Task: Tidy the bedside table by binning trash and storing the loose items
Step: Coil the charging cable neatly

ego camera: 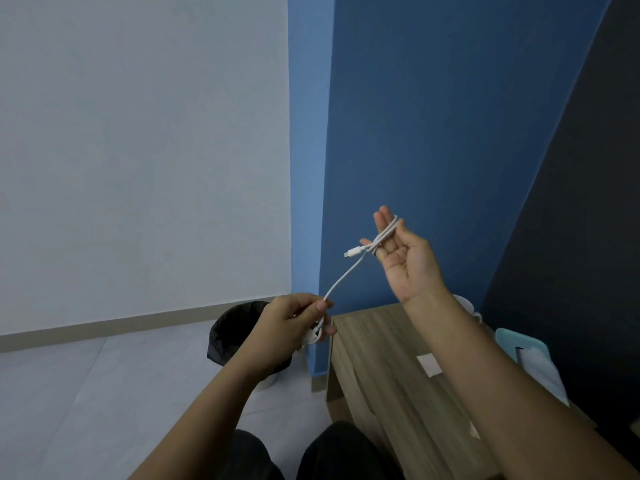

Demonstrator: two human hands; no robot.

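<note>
1. Facing the camera palm-first, the right hand is raised with its fingers mostly straight. A white cable is looped round them and the thumb pins the loops.
2. One plug sticks out left of those fingers.
3. Lower and to the left, the left hand pinches the cable between thumb and forefinger. Its other fingers curl round more loops.
4. Between the hands the cable runs in a slack diagonal, in the air above the table's left edge.
5. A black-lined bin stands on the floor behind the left hand, just beside the table.
6. On the table lie a paper scrap and, behind the right wrist, a white cup.
</note>
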